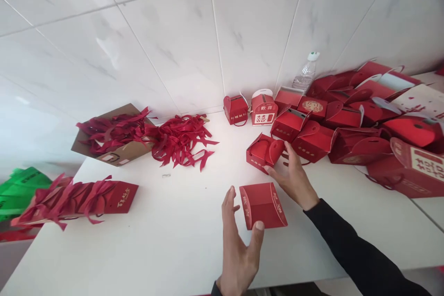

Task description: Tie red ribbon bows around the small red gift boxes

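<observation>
A flat, folded red gift box (262, 205) lies on the white table (166, 231) in front of me. My left hand (239, 245) is open beside it, the thumb tip touching its near edge and the fingers raised at its left side. My right hand (294, 176) reaches past it, fingers spread, resting against a partly assembled red box (263, 151) with open rounded flaps. Neither hand grips anything.
Many assembled red boxes (364, 120) crowd the right side, with a clear plastic bottle (305, 72) behind them against the tiled wall. Loose red ribbons (180, 138) lie mid-table beside a brown cardboard box (114, 148) of ribbons. Another ribbon-filled red box (118, 198) and green bags (21, 189) sit at the left.
</observation>
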The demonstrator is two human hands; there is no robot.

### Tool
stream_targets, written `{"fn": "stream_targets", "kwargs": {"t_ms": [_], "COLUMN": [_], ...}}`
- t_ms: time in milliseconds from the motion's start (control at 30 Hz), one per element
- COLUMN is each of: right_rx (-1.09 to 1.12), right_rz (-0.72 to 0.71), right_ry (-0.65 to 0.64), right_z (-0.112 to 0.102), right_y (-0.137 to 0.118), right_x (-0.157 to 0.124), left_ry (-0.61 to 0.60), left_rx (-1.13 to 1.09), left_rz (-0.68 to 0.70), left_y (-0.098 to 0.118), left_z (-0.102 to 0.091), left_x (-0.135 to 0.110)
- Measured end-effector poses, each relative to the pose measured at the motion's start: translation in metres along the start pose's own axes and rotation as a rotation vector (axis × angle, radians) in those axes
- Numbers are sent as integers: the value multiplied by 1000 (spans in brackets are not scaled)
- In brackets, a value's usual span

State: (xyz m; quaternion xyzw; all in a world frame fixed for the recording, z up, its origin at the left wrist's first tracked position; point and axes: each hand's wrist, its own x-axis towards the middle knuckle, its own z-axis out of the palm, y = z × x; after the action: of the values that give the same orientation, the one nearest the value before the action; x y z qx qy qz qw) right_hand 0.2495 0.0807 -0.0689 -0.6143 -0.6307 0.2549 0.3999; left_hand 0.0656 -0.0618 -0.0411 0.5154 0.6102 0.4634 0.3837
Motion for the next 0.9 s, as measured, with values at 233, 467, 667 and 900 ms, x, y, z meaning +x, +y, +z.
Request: {"fn": "stream_targets", "kwargs": {"t_ms": [233,467,667,900], "right_rx": [48,52,109,288], "right_rz": [-24,-34,-40,179], "right_ry": [7,50,28,-526], "right_z": [14,4,-21,-45], "right_y": [3,-8,-19,-36], "right_x": [31,43,21,-64], "left_ry": [190,394,246,-62], "left_rx": [-18,55,22,47], "left_rz": [-79,-183,-121,-71], "left_y": [-19,-34,-4,3], "left_z": [-17,-63,-43,-3], "left_x": [15,72,47,30]}}
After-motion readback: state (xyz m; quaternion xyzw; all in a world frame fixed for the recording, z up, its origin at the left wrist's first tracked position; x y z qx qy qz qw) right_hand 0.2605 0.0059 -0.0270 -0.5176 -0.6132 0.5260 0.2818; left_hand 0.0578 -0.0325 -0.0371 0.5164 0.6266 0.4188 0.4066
